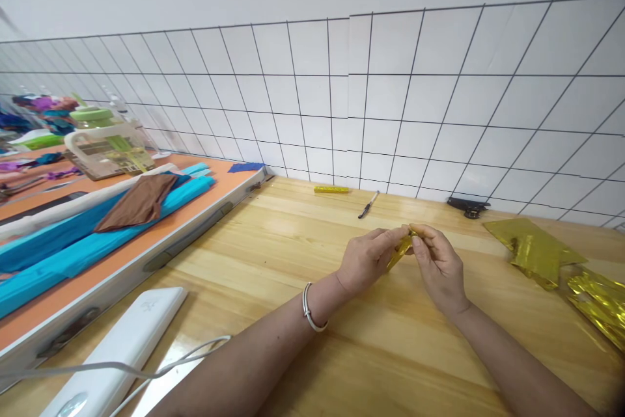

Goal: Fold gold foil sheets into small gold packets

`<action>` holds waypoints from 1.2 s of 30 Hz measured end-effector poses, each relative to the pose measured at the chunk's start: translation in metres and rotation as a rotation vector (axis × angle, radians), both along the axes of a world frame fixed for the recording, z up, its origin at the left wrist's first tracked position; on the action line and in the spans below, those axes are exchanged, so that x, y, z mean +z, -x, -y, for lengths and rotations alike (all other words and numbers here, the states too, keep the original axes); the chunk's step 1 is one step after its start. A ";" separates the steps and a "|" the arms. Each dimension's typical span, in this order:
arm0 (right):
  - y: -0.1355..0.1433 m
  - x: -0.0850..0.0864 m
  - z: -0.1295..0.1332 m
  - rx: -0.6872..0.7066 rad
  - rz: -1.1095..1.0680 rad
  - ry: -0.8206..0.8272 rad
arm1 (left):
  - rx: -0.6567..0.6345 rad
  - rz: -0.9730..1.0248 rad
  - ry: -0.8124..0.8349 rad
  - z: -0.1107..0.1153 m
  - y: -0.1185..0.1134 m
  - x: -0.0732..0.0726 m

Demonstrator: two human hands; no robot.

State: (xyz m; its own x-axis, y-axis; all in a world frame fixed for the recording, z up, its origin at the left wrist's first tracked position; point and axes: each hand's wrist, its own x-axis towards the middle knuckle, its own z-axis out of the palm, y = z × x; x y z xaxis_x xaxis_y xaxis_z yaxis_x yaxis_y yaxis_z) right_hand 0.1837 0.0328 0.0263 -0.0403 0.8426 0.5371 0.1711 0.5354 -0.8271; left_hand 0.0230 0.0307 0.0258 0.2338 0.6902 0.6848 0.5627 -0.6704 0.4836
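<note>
A narrow piece of shiny gold foil [400, 254] is held between my two hands above the wooden table. My left hand [367, 257], with a silver bangle at its wrist, is closed around the lower part of the foil and hides some of it. At the foil's upper end, the thumb and fingertips of my right hand [440, 266] pinch it. The fingertips of both hands almost meet there. Farther back on the table lies a small gold foil roll or strip [331, 190].
A pen [368, 205] and a black clip [469, 206] lie near the tiled wall. Gold foil sheets [532, 251] spread at the right. At left are a white device [117, 352] with a cable, and an orange surface [205, 194] bearing blue rolls [166, 222], brown cloth [139, 201] and a green-lidded cup [92, 116].
</note>
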 end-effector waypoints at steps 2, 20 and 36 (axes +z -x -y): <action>0.000 0.000 -0.001 0.012 -0.004 0.000 | -0.006 -0.020 0.001 -0.002 0.003 0.002; -0.001 -0.003 -0.001 0.064 -0.002 0.027 | -0.092 -0.252 0.003 -0.002 0.021 0.036; 0.001 -0.014 -0.011 0.117 0.301 0.133 | -0.158 0.206 0.200 -0.010 0.030 0.042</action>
State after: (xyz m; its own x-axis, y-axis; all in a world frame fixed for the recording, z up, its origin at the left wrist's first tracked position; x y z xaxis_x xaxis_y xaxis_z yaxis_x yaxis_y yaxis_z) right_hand 0.1827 0.0441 0.0119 -0.2804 0.8849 0.3720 0.3618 0.4564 -0.8129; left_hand -0.0066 0.0407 0.0674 0.2189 0.7823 0.5832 0.3358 -0.6216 0.7077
